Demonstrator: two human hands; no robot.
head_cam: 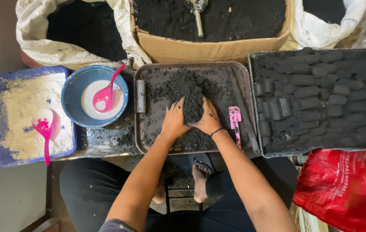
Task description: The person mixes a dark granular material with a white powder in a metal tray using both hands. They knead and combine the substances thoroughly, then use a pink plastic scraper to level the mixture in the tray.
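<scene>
Matt crumbly black paste (191,103), dull metal tray (234,71), glossy plastic ladle (105,96)

Inside the brown tray (234,71), bare floor lies left of the dark mound (189,101), ending at a metal cylinder (141,96) on the rim. Right of the mound, a pink scraper (235,120) and a dark rod (241,103) narrow the way. The blue bowl (73,105) crowds the left, stacked black briquettes (320,99) the right, a cardboard box (204,49) the top.

You get soft, even daylight, seemingly from above; sharp focus, faint shadows, dark black charcoal mass (193,103) swallowing detail.
</scene>
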